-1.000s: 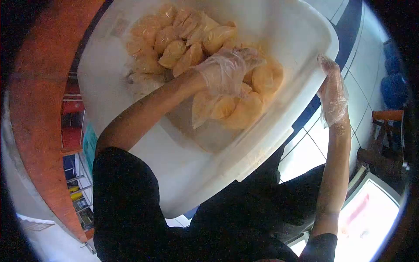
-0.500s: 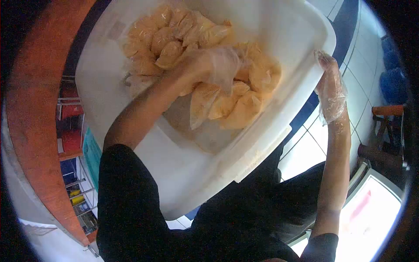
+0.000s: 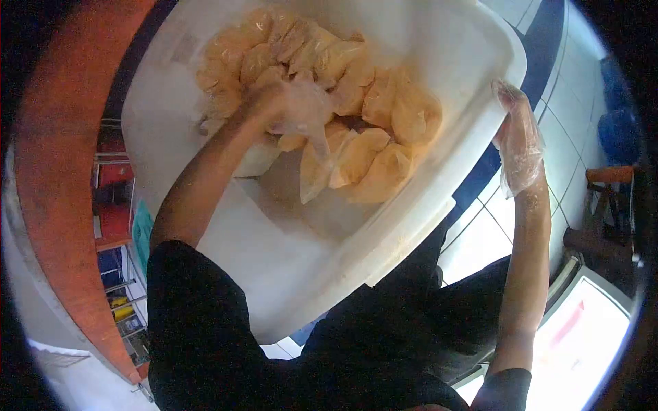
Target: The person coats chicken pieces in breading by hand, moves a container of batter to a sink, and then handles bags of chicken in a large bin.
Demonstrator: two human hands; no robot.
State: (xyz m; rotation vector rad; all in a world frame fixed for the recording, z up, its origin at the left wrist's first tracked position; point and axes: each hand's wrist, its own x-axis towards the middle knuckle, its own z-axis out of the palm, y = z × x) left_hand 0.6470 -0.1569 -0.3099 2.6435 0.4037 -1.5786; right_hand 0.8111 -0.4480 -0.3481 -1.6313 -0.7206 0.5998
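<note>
A large white plastic tub point(image 3: 288, 274) is tilted in front of me and holds several clear bags of yellow-orange stuff point(image 3: 404, 113). My left hand point(image 3: 291, 106), in a thin clear glove, is inside the tub among the bags, its fingers closed on the top of one bag point(image 3: 317, 164) that hangs below it. Also gloved, my right hand point(image 3: 519, 137) grips the tub's right rim from outside. Black sleeves cover both of my upper arms.
An orange-brown curved counter point(image 3: 62, 171) runs down the left, with shelves of small items point(image 3: 120, 308) beneath it. White floor tiles point(image 3: 480, 233) show below the tub. Blue seats point(image 3: 617, 137) and a wooden stool point(image 3: 606, 205) stand at the right; a bright white panel point(image 3: 582, 342) is at the bottom right.
My left hand has moved left across the bags, from the right side of the pile to its middle, and closed on one bag. The right hand has stayed on the rim.
</note>
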